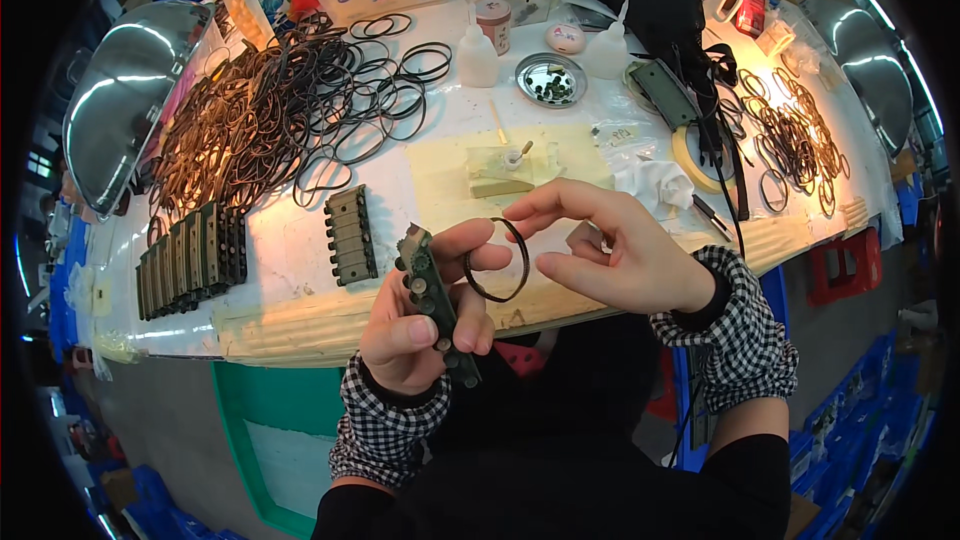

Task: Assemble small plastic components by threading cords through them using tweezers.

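In my left hand (415,325) is a dark green toy tank hull (428,295), held tilted with its row of small wheels showing. A thin black track loop (525,265) stands between my hands, its left side at the fingertips of my left index and middle fingers. The fingers of my right hand (610,245) are spread; the index fingertip is at the top of the loop, and the thumb is apart from it. To the left, another green hull (350,235) lies on the table, beside a row of similar hulls (195,258).
A large heap of black track loops (270,105) covers the back left; a smaller pile (800,145) lies right. Behind my hands are a small work block (495,180), a round dish of small green parts (551,80) and white squeeze bottles (477,58). Metal lamp shades (125,105) flank the table.
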`<state>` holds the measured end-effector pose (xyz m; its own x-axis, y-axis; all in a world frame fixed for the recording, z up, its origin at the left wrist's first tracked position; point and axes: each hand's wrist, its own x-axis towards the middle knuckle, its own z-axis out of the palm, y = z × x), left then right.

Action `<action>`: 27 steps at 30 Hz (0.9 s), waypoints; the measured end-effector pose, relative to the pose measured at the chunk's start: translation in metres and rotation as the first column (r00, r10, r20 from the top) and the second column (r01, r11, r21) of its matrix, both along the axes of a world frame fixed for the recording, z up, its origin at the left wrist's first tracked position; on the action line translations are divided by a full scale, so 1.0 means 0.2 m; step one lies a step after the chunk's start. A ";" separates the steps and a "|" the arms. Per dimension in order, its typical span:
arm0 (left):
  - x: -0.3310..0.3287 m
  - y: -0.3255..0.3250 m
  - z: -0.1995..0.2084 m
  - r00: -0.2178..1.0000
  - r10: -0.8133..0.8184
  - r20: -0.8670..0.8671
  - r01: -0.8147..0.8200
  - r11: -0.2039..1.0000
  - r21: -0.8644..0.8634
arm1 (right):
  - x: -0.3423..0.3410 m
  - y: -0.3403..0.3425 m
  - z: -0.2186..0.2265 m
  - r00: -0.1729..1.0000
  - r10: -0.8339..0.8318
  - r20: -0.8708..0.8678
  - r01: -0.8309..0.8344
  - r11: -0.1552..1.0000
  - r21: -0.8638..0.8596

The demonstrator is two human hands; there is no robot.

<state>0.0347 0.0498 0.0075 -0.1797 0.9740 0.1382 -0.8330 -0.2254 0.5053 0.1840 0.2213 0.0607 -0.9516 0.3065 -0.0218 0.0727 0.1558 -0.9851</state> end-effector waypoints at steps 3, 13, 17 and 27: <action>0.01 0.00 0.00 0.999 -0.029 0.016 0.029 0.999 0.019 | -0.02 0.01 -0.06 0.998 -0.002 -0.065 -0.002 0.998 -0.067; 0.02 0.01 -0.01 0.996 -0.064 0.068 0.058 0.995 0.080 | -0.02 0.04 -0.06 0.997 0.071 -0.037 -0.076 0.985 -0.158; 0.01 0.02 -0.05 0.983 -0.093 0.158 0.075 0.990 0.117 | -0.03 0.03 -0.01 0.996 0.079 -0.042 -0.088 0.961 -0.262; 0.04 0.02 -0.06 0.985 -0.095 0.145 0.090 0.995 0.044 | -0.02 0.04 -0.04 0.965 0.077 -0.250 -0.047 0.991 0.126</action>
